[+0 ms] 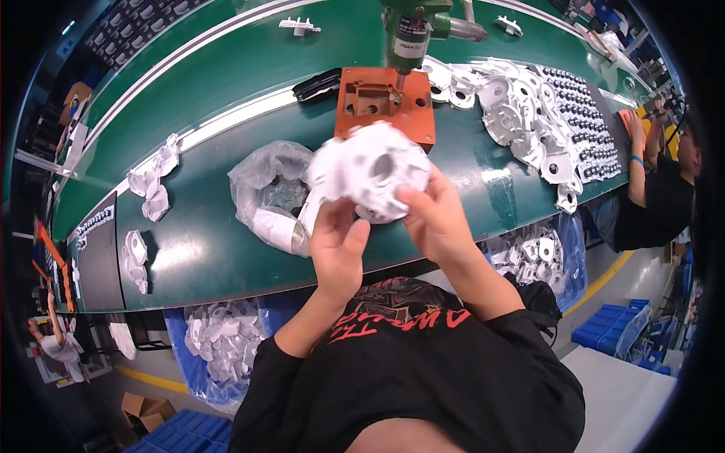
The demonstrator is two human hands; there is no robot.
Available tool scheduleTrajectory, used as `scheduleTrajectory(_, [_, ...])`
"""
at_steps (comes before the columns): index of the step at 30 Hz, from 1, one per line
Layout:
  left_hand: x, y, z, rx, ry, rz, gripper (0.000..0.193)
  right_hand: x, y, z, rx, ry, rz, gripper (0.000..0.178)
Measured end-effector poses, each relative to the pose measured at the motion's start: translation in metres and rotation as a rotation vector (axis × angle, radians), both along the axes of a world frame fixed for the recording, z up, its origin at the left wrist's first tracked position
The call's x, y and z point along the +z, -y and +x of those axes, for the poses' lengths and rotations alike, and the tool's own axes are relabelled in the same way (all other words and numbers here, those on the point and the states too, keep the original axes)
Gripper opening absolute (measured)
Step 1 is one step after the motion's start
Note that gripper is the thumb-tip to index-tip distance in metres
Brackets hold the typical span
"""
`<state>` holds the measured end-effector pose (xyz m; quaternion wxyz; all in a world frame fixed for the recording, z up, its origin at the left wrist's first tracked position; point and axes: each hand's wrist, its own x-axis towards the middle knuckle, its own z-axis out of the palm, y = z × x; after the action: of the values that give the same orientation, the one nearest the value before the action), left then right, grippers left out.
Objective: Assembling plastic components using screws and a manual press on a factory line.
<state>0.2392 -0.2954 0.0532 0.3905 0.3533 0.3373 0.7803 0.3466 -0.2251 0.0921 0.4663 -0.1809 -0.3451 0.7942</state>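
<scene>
Currently both my left hand [337, 245] and right hand [436, 219] grip the white plastic part [374, 172] over the green bench [204, 249], orange fixture [385, 102] empty at 12 o'clock, finished pile [529, 113] at 2, so part not yet loaded.

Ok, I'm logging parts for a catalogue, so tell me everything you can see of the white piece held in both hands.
The white plastic part is a roundish moulded piece with a round hole in its face and ribbed, uneven edges. It looks matt and rigid. Both hands hold it up above the green bench, in front of the orange fixture: the left hand from below, the right hand at its right edge.
</scene>
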Motion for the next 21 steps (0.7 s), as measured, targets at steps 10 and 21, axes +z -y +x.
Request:
scheduleTrajectory(10, [0.048,-0.060,-0.053,0.239,-0.565,0.099,0.039,-0.014,-0.026,0.004,-0.248,0.931,1.051,0.038])
scheduleTrajectory(21, [0.002,-0.189,-0.058,0.233,-1.900,0.074,0.010,-0.054,-0.028,0.001,-0.494,0.954,1.295,0.016])
